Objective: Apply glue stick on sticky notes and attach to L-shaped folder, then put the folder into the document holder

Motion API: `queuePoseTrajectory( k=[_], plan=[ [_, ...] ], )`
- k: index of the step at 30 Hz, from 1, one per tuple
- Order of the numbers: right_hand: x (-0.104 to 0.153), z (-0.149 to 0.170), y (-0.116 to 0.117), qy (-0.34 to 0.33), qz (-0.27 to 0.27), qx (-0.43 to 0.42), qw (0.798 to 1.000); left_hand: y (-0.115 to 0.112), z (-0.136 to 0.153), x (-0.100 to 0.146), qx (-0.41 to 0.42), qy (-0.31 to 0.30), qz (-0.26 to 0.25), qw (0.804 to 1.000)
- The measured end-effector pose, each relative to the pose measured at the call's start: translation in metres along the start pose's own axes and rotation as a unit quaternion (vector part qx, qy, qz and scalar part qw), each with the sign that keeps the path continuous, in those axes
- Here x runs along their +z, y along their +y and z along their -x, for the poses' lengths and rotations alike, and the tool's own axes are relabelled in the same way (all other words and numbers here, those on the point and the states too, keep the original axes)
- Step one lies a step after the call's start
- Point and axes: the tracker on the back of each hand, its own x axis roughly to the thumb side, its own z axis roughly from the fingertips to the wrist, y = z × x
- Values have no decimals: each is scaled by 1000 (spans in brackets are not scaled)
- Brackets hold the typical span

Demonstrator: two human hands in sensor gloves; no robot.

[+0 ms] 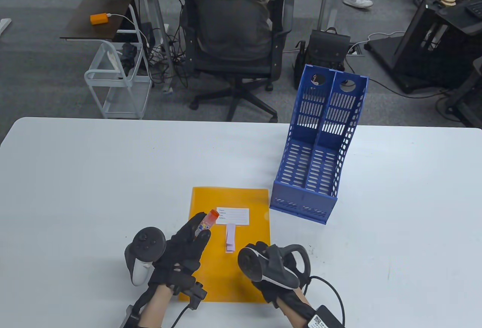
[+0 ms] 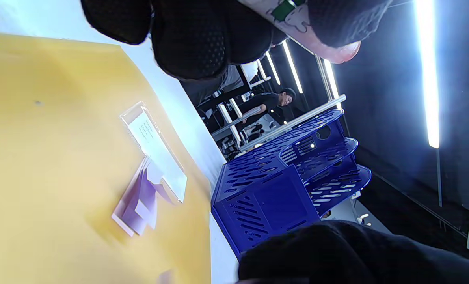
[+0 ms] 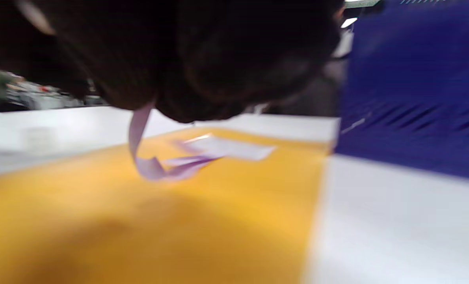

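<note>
Black gloves cover both hands, and each hand has a tracker strapped on its back. The left hand point(image 1: 184, 247) lies over the near left part of the yellow folder point(image 1: 248, 200), with its fingers pointing away from the person. Its fingers and thumb wrap round the glue stick point(image 1: 207, 223), which slants up and away with its orange cap point(image 1: 213, 214) at the far end, just beside the white label point(image 1: 233, 216) on the folder. The right hand point(image 1: 263, 264) sits at the near right edge of the folder, turned so its tracker hides most of the fingers from above. In the right wrist view, which is blurry, a pale purple strip hangs from its curled fingers point(image 3: 187, 98) and bends down to the sticky notes point(image 1: 230, 239), so this hand pinches the top end of one note. The little stack of purple notes lies on the folder, just below the white label and between the two hands. The folder lies flat on the white table point(image 1: 75, 192), close to the person. The blue document holder point(image 1: 316, 147) stands on the table just past the far right corner of the folder, close to it, with two slots that open toward the person. Beyond the table, farther from the folder, a person sits in a black office chair point(image 1: 235, 41) with their back turned. A white cart point(image 1: 116, 79) stands on the grey floor to the left of the chair, and a black bag point(image 1: 325, 49) sits on the floor to the right of it.
</note>
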Motion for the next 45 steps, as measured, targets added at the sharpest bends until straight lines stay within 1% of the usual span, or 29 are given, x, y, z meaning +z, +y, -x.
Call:
queuePoseTrajectory(
  k=[2, 4, 5, 7, 10, 13, 15, 17, 19, 25, 28, 30, 40, 43, 45],
  plan=[
    [-1, -7, 7, -33, -45, -39, 998, 1, 0, 0, -7, -1, 1, 1000],
    [0, -6, 17, -37, -88, -74, 993, 1, 0, 0, -12, -4, 4, 1000],
    [-1, -2, 22, -23, -94, -85, 992, 0, -2, -1, -17, -7, 11, 1000],
    [-3, 8, 28, 13, -90, -90, 992, -1, -6, -1, -38, -18, 18, 999],
    [-4, 24, 33, 82, -74, -89, 990, -7, -16, 0, -104, -35, 16, 994],
    [-4, 31, 34, 113, -57, -73, 989, -14, -26, 2, -171, -49, 20, 984],
    [-4, 35, 34, 130, -46, -71, 988, -20, -34, 3, -222, -62, 35, 972],
    [-4, 37, 35, 139, -39, -74, 987, -28, -40, 5, -265, -71, 38, 961],
    [-5, 38, 36, 141, -36, -71, 987, -37, -46, 7, -315, -80, 42, 945],
    [-6, 36, 38, 141, -47, -71, 986, -69, -55, 8, -408, -96, 79, 904],
    [-6, 36, 38, 140, -49, -72, 986, -81, -57, 8, -441, -104, 83, 888],
    [-6, 36, 38, 142, -52, -76, 986, -86, -59, 9, -451, -107, 85, 882],
    [-6, 38, 38, 143, -52, -84, 985, -100, -59, 9, -479, -105, 97, 866],
    [-5, 37, 37, 141, -48, -66, 987, -101, -57, 8, -489, -102, 101, 860],
    [-5, 36, 37, 138, -41, -43, 989, -102, -58, 8, -489, -102, 102, 860]
  ],
)
